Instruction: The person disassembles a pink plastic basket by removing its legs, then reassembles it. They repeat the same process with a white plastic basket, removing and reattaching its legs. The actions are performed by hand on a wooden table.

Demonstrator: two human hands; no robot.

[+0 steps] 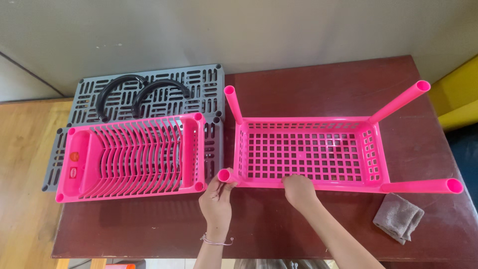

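A pink plastic basket tray [308, 152] with a square-grid floor lies on the dark brown table [139, 224]. Pink tubular legs stick up from its corners. My left hand [217, 199] grips the short pink leg [226, 175] at the near left corner. My right hand [298, 190] presses on the near rim of the basket tray, fingers curled over the edge. Two long legs point to the right, one far [401, 99] and one near [423, 186]. Another leg [232, 103] stands at the far left corner.
A pink slotted dish rack tray [132, 155] lies left of the basket, on top of grey slotted shelves [149, 92]. Two black curved handles [144, 92] rest on the grey shelf. A grey cloth [398, 216] lies near the table's right front corner. A yellow object [455, 94] stands at right.
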